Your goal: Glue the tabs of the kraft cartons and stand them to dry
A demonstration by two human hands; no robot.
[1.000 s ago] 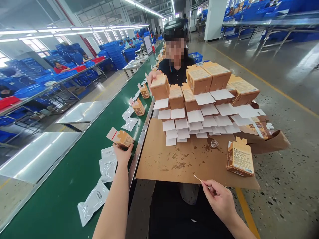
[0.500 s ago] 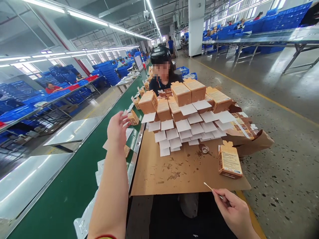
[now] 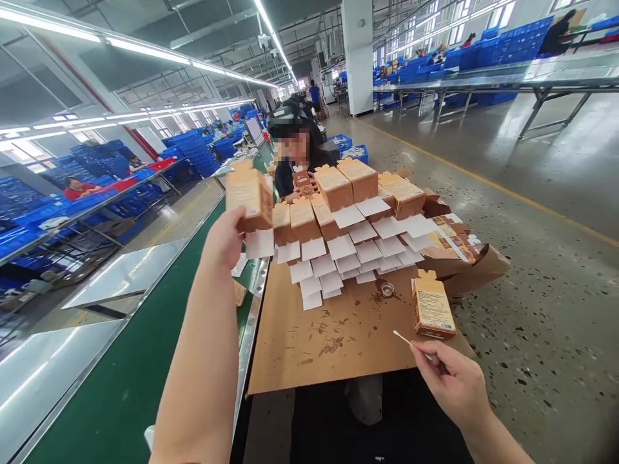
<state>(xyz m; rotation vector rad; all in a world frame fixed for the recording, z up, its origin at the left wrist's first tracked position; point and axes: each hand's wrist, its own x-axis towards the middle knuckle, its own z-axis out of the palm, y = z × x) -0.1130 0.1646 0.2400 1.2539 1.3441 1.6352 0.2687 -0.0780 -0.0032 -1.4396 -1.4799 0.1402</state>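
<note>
My left hand (image 3: 226, 237) is closed on the lower left side of a brown carton (image 3: 249, 198), held at the left end of the stacked cartons; a white flap sticks out below it. Between the fingertips of my right hand (image 3: 452, 374) is a thin cotton swab (image 3: 403, 338), its white tip pointing up and left over the cardboard. Just beyond that hand, a single brown carton (image 3: 434, 304) stands on the board's right side, printed panel towards me. A small clear round dish (image 3: 387, 290) sits among brown smears on the cardboard sheet (image 3: 285, 351).
Stacked brown cartons (image 3: 333, 187) with white flaps (image 3: 312, 266) fill the far part of the board. A green conveyor belt (image 3: 111, 361) with a metal edge runs along the left. Across the stack sits a co-worker (image 3: 290, 174) handling a carton. Brown paper (image 3: 478, 280) lies at right.
My left hand has moved from above the belt to the stack's left end and taken hold of a carton there, which is shifted left. My right hand still holds the swab. The view has turned slightly.
</note>
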